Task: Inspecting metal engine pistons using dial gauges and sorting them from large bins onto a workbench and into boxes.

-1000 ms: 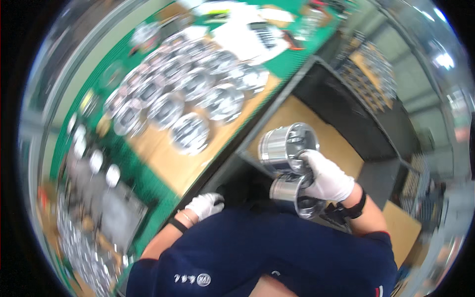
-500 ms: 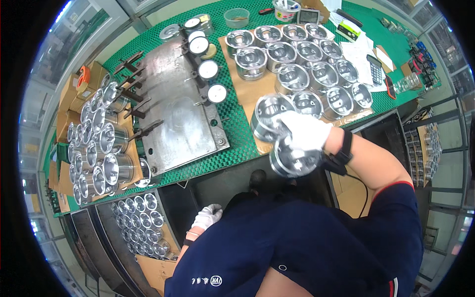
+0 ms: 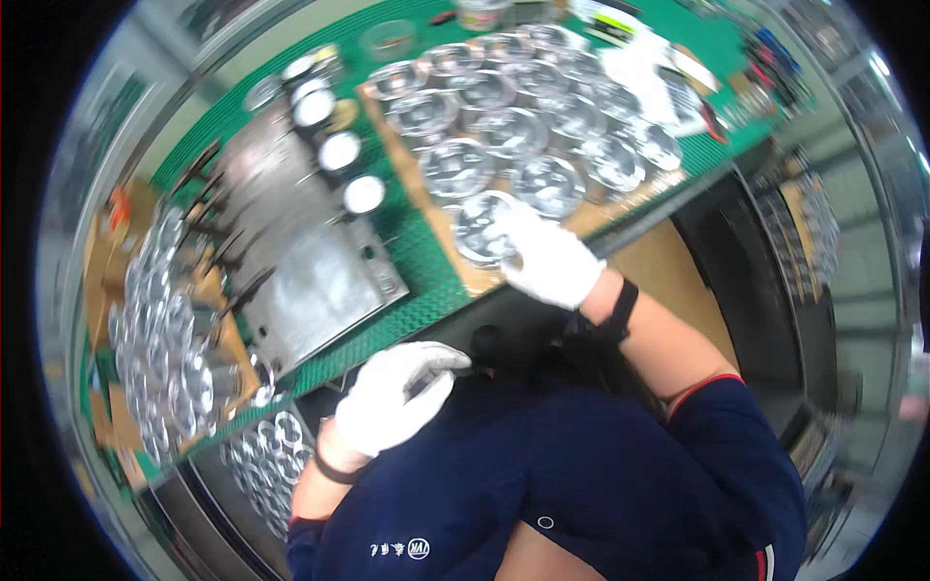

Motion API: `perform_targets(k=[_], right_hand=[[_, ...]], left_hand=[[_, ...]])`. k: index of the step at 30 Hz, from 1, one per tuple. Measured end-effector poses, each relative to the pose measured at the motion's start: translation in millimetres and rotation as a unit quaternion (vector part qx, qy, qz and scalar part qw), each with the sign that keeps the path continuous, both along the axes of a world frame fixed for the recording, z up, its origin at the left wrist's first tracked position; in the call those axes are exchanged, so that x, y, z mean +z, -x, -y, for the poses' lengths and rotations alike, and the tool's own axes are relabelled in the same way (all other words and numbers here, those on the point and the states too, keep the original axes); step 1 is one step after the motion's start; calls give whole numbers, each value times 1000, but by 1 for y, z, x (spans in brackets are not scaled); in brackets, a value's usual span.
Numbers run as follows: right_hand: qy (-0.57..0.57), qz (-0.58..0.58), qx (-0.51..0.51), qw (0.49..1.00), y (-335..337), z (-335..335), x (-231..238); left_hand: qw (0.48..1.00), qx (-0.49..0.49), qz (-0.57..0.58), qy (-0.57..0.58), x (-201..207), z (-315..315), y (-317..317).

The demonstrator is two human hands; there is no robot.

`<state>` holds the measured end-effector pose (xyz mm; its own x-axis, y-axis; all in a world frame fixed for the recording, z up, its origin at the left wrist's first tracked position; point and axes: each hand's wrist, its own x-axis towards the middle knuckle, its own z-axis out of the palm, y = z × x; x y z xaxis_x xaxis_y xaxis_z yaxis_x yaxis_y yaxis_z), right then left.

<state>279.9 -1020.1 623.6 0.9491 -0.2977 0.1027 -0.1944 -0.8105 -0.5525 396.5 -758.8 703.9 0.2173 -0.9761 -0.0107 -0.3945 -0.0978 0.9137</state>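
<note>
Shiny hollow metal cylinders, which look like pistons, stand open end up in rows on a cardboard sheet [image 3: 441, 218]. My right hand [image 3: 552, 257], in a white glove, is at the front-left piston [image 3: 475, 232]. Its fingers reach over the near rim, and the thumb lies against the outer side. My left hand [image 3: 392, 397], also gloved in white, hovers before the bench edge. A dark gap shows between its thumb and curved fingers; I see nothing held there. Motion blurs the whole picture.
On the green bench mat [image 3: 426, 261] lies a steel plate [image 3: 291, 242] with clamps and dial gauges [image 3: 364, 195]. More pistons [image 3: 194, 387] stand at the left, others on a lower shelf [image 3: 271, 455]. Papers and a calculator [image 3: 683, 97] lie at the far right.
Two pistons that were at my right hand, one tilted off the bench, now stand on the cardboard. My left hand has risen from beside my body toward the bench. The view has shifted.
</note>
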Motion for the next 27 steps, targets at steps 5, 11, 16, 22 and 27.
perform_targets(k=[5,11,16,22,27], right_hand=[[-98,-207,-133,964,178,-41,-1],[-100,-161,-511,838,373,-162,-11],[-205,-137,-677,693,456,-287,-33],[-316,-127,-699,629,509,-408,-40],[-320,-169,-766,531,586,-506,-51]], left_hand=[[861,-326,136,365,135,94,17],[795,-473,92,369,180,162,126],[721,-637,142,233,234,163,247],[500,-821,-5,276,231,134,424],[482,-683,-207,508,155,39,556]])
